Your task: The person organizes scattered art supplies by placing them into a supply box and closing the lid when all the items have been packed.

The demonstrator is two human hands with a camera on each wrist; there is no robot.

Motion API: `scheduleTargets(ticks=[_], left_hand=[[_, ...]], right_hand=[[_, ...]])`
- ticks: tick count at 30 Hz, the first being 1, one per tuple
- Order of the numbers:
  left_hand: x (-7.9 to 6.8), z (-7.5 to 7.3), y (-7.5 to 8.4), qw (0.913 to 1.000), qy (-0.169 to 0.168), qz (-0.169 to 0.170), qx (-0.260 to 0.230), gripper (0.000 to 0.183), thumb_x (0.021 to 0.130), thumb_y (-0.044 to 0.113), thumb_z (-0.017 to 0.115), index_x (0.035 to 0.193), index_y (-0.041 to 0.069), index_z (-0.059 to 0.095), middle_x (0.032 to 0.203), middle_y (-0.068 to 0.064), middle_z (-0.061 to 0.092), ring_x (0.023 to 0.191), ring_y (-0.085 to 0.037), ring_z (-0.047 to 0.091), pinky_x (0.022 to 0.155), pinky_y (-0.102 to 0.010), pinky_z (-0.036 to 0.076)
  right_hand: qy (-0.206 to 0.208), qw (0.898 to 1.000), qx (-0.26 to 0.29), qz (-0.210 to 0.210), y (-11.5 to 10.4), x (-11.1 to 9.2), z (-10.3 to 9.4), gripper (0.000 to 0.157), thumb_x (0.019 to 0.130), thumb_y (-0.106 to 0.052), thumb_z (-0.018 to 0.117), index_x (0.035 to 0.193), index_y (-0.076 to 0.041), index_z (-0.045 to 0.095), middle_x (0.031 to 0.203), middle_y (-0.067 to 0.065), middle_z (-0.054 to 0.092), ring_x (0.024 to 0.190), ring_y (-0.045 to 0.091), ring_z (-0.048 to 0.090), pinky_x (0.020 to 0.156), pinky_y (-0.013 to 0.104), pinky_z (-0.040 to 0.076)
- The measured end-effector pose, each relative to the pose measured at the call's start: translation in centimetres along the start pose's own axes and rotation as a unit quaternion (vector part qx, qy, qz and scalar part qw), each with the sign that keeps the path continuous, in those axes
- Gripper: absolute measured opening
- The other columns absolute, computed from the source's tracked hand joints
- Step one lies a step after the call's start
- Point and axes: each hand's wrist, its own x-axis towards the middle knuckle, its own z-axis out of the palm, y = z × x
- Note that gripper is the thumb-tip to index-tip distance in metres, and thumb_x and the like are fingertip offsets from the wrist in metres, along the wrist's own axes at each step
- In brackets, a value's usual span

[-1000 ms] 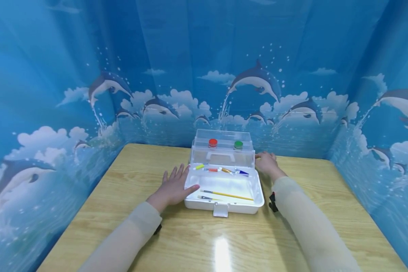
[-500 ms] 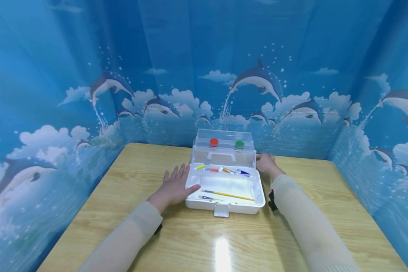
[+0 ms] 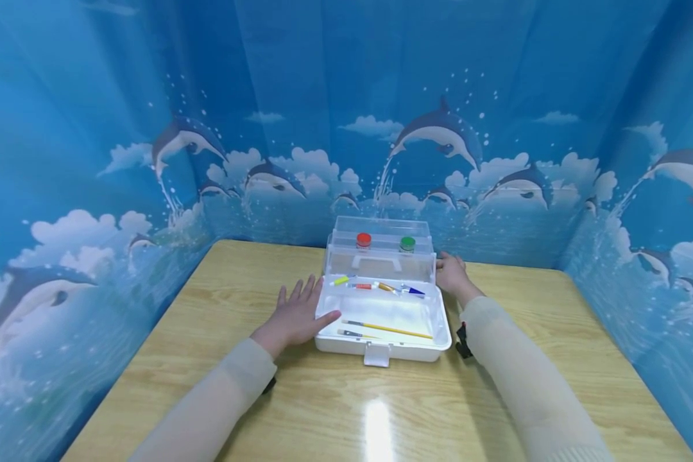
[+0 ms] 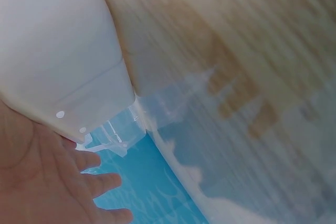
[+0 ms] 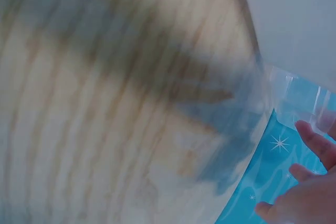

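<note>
A white plastic box (image 3: 346,346) with a clear lid (image 3: 337,263) stands open in the head view. My left hand (image 3: 293,321) lies against its left side, fingers spread, thumb over the rim. In the left wrist view, straight fingers extend along the box wall (image 4: 58,35). My right hand (image 3: 455,279) is at the back right corner, touching the lid's edge; the right wrist view shows its fingers (image 5: 317,142) loosely extended there. Inside lie a yellow paintbrush (image 3: 395,330), a shorter paintbrush (image 3: 351,333) and several small paint tubes (image 3: 385,287).
A red-capped jar (image 3: 363,240) and a green-capped jar (image 3: 407,244) show at the lid section. A white latch (image 3: 376,355) hangs at the box front. The wooden table (image 3: 254,410) meets a blue dolphin-print curtain (image 3: 300,128) at the back and sides.
The whole view shifts slightly as the head moves. Both hands stay at the sides of the box, and its contents lie as before.
</note>
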Motion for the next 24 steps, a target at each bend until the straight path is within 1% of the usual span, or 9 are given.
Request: scheduleTargets(ticks=[3, 7, 9, 11, 16, 20, 24], left_hand=[[0.03, -0.04, 0.02, 1.0000, 0.000, -0.001, -0.002, 0.095, 0.095, 0.075, 0.033, 0.162, 0.016, 0.002, 0.168, -0.010, 0.000, 0.153, -0.037, 0.002, 0.118, -0.062, -0.005], [0.02, -0.06, 0.03, 1.0000, -0.002, 0.001, -0.002, 0.095, 0.095, 0.074, 0.034, 0.162, 0.015, 0.002, 0.168, -0.010, 0.000, 0.153, -0.036, 0.000, 0.118, -0.061, -0.007], [0.03, -0.06, 0.04, 1.0000, -0.001, 0.003, -0.002, 0.095, 0.096, 0.074, 0.034, 0.162, 0.015, 0.002, 0.168, -0.010, 0.000, 0.153, -0.036, -0.001, 0.118, -0.061, -0.008], [-0.04, -0.12, 0.08, 1.0000, 0.000, 0.004, -0.006, 0.095, 0.096, 0.074, 0.035, 0.162, 0.014, 0.002, 0.168, -0.010, 0.000, 0.153, -0.036, 0.000, 0.118, -0.061, -0.009], [-0.14, -0.27, 0.22, 0.9999, 0.000, 0.001, -0.011, 0.095, 0.095, 0.074, 0.035, 0.162, 0.014, 0.003, 0.168, -0.010, 0.000, 0.153, -0.036, 0.000, 0.118, -0.060, -0.009], [-0.15, -0.21, 0.20, 1.0000, 0.000, -0.002, -0.010, 0.096, 0.095, 0.075, 0.034, 0.162, 0.014, 0.003, 0.168, -0.010, 0.000, 0.153, -0.036, 0.000, 0.118, -0.060, -0.009], [-0.14, -0.05, 0.11, 0.9999, 0.006, 0.003, -0.009, 0.101, 0.091, 0.081, 0.029, 0.162, 0.013, 0.004, 0.168, -0.010, 0.001, 0.153, -0.037, 0.002, 0.118, -0.061, -0.008]], right_hand=[[0.008, 0.999, 0.029, 0.016, 0.08, 0.05, 0.04, 0.044, 0.099, -0.014, 0.052, 0.138, 0.008, 0.054, 0.163, 0.025, 0.014, 0.148, 0.052, -0.003, 0.119, 0.061, 0.003], [0.018, 0.997, 0.074, 0.034, 0.14, 0.04, 0.02, 0.049, 0.099, -0.021, 0.056, 0.140, 0.006, 0.052, 0.165, 0.021, 0.012, 0.148, 0.052, 0.003, 0.119, 0.061, 0.012], [0.022, 0.995, 0.092, 0.038, 0.18, 0.03, 0.00, 0.051, 0.099, -0.022, 0.057, 0.140, 0.007, 0.052, 0.166, 0.020, 0.011, 0.148, 0.051, 0.005, 0.119, 0.059, 0.014], [0.030, 0.993, 0.110, 0.039, 0.09, -0.03, -0.04, 0.050, 0.098, -0.019, 0.057, 0.140, 0.009, 0.051, 0.166, 0.020, 0.010, 0.149, 0.050, 0.005, 0.119, 0.057, 0.015], [0.063, 0.988, 0.137, 0.036, -0.33, -0.41, -0.24, 0.045, 0.098, -0.012, 0.055, 0.137, 0.013, 0.052, 0.166, 0.020, 0.011, 0.150, 0.047, 0.006, 0.120, 0.053, 0.013], [0.073, 0.983, 0.164, 0.047, -0.49, -0.66, -0.29, 0.043, 0.100, -0.010, 0.054, 0.138, 0.011, 0.052, 0.166, 0.017, 0.011, 0.150, 0.045, 0.006, 0.121, 0.052, 0.013], [0.086, 0.978, 0.183, 0.050, -0.47, -0.92, -0.22, 0.042, 0.101, -0.007, 0.055, 0.140, 0.009, 0.050, 0.167, 0.015, 0.011, 0.151, 0.044, 0.006, 0.121, 0.051, 0.014]])
